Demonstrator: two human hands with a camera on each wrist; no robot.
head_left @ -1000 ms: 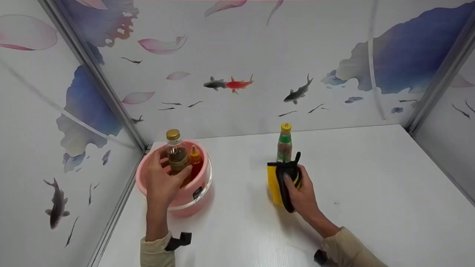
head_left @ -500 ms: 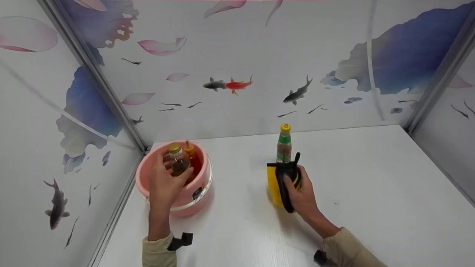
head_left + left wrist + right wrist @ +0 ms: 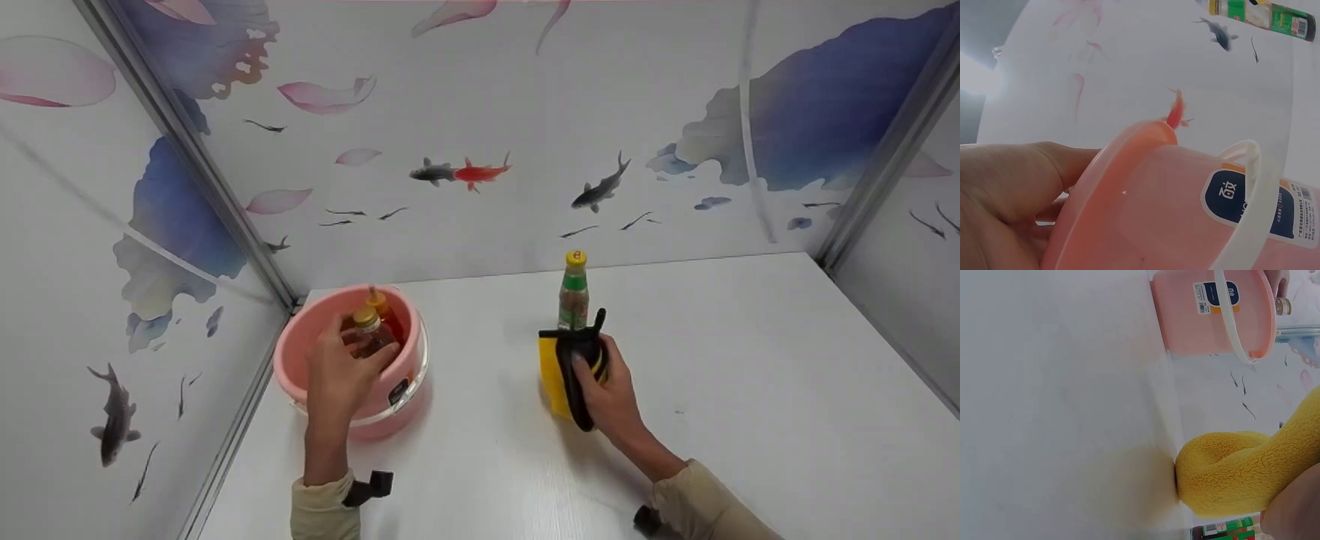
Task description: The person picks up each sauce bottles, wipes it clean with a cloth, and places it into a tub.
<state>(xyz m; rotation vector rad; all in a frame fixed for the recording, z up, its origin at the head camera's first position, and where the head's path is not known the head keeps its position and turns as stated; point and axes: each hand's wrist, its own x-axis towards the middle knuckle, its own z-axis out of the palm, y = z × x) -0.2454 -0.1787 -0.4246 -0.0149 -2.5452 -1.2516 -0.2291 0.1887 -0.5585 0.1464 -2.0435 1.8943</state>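
Note:
My left hand (image 3: 346, 369) reaches over the rim of the pink bucket (image 3: 289, 371), thumb and fingers around a gold-capped clear bottle (image 3: 366, 322). The bottle's lower part is hidden inside. Behind it stands a squeeze bottle (image 3: 377, 301) with an orange pointed top and red contents. My right hand (image 3: 611, 382) grips a yellow fleecy cloth (image 3: 1230, 472); black trim and a black looped part (image 3: 574, 382) show in the head view, but its full shape is unclear. Just beyond stands a green-labelled bottle (image 3: 574, 289) with a yellow cap, its base hidden by the bundle.
The bucket's white handle (image 3: 1255, 202) hangs down its side. Under everything lies a white tabletop (image 3: 480, 450), bounded by a printed back wall (image 3: 487, 97) and a metal-framed left wall (image 3: 60, 262).
The gold-capped bottle has gone lower into the bucket and slightly right, with my left hand following. The squeeze bottle has shifted left and down a little. My right hand stays put.

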